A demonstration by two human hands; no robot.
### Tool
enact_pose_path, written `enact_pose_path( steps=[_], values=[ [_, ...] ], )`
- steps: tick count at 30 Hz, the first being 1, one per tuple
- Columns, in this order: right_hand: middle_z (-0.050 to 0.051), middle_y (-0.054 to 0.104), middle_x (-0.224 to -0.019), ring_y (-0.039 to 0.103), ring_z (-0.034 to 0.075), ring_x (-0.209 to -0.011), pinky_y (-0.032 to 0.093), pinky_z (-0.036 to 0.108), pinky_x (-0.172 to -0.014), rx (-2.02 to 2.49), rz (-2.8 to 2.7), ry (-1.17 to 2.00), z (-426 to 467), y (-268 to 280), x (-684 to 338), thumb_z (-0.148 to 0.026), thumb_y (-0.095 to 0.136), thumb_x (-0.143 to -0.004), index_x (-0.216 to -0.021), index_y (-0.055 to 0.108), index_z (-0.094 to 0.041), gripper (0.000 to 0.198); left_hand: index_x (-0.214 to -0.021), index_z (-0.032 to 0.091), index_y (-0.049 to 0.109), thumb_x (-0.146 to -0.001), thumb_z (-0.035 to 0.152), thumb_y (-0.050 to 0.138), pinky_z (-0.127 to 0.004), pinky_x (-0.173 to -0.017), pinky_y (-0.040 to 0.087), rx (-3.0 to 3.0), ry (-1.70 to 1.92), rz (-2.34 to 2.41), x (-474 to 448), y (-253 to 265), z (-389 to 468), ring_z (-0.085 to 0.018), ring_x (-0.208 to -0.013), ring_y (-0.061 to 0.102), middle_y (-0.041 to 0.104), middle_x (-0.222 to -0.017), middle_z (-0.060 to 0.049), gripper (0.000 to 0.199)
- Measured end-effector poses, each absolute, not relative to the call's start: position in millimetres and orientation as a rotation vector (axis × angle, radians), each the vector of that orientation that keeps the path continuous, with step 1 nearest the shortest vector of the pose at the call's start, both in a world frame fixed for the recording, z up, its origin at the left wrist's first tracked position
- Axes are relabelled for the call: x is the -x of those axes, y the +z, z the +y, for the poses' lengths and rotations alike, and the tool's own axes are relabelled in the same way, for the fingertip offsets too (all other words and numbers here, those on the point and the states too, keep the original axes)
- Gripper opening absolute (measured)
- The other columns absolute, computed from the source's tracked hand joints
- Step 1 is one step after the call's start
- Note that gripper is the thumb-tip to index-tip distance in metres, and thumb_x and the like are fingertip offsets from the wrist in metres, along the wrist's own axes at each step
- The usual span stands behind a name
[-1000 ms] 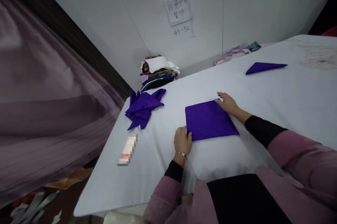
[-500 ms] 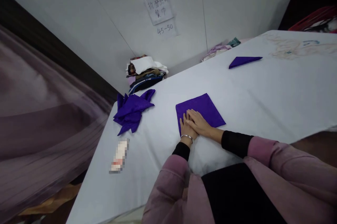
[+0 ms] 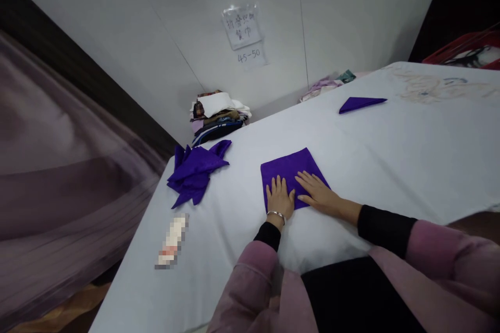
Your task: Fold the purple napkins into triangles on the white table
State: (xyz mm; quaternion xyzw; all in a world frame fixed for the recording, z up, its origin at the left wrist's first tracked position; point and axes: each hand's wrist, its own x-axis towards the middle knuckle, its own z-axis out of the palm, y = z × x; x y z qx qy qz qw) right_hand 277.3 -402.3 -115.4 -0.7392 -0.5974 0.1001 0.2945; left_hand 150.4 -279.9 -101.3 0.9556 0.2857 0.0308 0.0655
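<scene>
A purple cloth napkin lies flat and folded on the white-covered table, close in front of me. My left hand rests palm down on its near left part, fingers spread. On the napkin's right side lies my right hand, also flat with the fingers stretched out. Farther back to the right is a purple napkin folded into a narrow triangle. Several loose purple napkins sit in a crumpled heap at the table's left edge.
A blurred-out flat object lies on the table at the left. Against the wall stand a stack of folded cloths and more fabric. A handwritten sign hangs above. A red basket stands far right.
My right hand has slid right across the napkin, off my left hand, so the two are now apart. My left hand's fingers have spread. The view has tilted slightly up.
</scene>
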Motion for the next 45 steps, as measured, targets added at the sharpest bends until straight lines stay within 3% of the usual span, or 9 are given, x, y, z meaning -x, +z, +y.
enact_pose_path(
  steps=[10, 14, 18, 26, 31, 40, 45],
  values=[
    [0.012, 0.026, -0.153, 0.016, 0.026, -0.142, 0.014, 0.05, -0.115, 1.945, -1.483, 0.281, -401, -89, -321, -0.062, 0.031, -0.09, -0.147, 0.03, -0.019, 0.072, -0.143, 0.012, 0.033, -0.093, 0.042, 0.033, -0.053, -0.115, 0.014, -2.794, 0.029, 0.91, -160, -78, -289, -0.029, -0.143, 0.016, 0.025, -0.154, -0.014, 0.058],
    [0.005, 0.023, -0.154, 0.018, 0.021, -0.141, 0.018, 0.045, -0.115, 1.715, -1.382, 0.515, -390, -81, -325, -0.06, 0.027, -0.092, -0.149, 0.024, -0.024, 0.067, -0.144, 0.015, 0.033, -0.092, 0.042, 0.037, -0.051, -0.117, 0.013, -2.877, 0.112, 0.459, -176, -69, -330, -0.028, -0.142, 0.021, 0.034, -0.15, -0.013, 0.059],
    [0.003, 0.019, -0.156, 0.016, 0.022, -0.142, 0.015, 0.046, -0.116, 1.595, -1.542, 0.674, -396, -89, -332, -0.058, 0.036, -0.091, -0.15, 0.02, -0.026, 0.068, -0.145, 0.012, 0.031, -0.088, 0.054, 0.042, -0.049, -0.118, 0.014, -2.824, 0.084, 0.118, -182, -78, -357, -0.03, -0.142, 0.019, 0.035, -0.149, -0.015, 0.071],
    [0.004, 0.011, -0.158, 0.005, 0.023, -0.143, 0.01, 0.047, -0.116, 1.481, -1.904, 0.737, -382, -101, -356, -0.057, 0.042, -0.09, -0.15, 0.016, -0.026, 0.073, -0.147, 0.011, 0.026, -0.082, 0.074, 0.03, -0.049, -0.118, 0.016, -2.809, -0.026, 0.157, -175, -85, -356, -0.03, -0.142, 0.02, 0.031, -0.152, -0.014, 0.09],
    [0.002, 0.008, -0.158, 0.005, 0.023, -0.143, 0.01, 0.046, -0.117, 1.57, -1.93, 0.713, -352, -96, -383, -0.058, 0.04, -0.09, -0.15, 0.014, -0.028, 0.072, -0.147, 0.011, 0.025, -0.087, 0.065, 0.029, -0.048, -0.119, 0.014, -2.812, -0.012, 0.15, -175, -86, -357, -0.025, -0.144, 0.012, 0.022, -0.155, -0.01, 0.081],
    [-0.003, 0.01, -0.157, 0.008, 0.021, -0.143, 0.012, 0.044, -0.117, 1.666, -1.962, 0.587, -314, -105, -427, -0.06, 0.039, -0.089, -0.15, 0.013, -0.032, 0.071, -0.148, 0.012, 0.023, -0.088, 0.058, 0.033, -0.049, -0.118, 0.018, -2.851, 0.006, 0.119, -173, -92, -355, -0.023, -0.145, 0.005, 0.019, -0.156, -0.007, 0.077],
    [-0.001, 0.015, -0.156, 0.013, 0.024, -0.142, 0.013, 0.046, -0.117, 1.75, -1.846, 0.577, -288, -104, -445, -0.067, 0.037, -0.085, -0.15, 0.018, -0.03, 0.077, -0.148, 0.012, 0.023, -0.088, 0.058, 0.032, -0.048, -0.118, 0.017, -2.847, -0.009, 0.117, -173, -90, -355, -0.023, -0.145, 0.006, 0.019, -0.156, -0.007, 0.076]
  ],
)
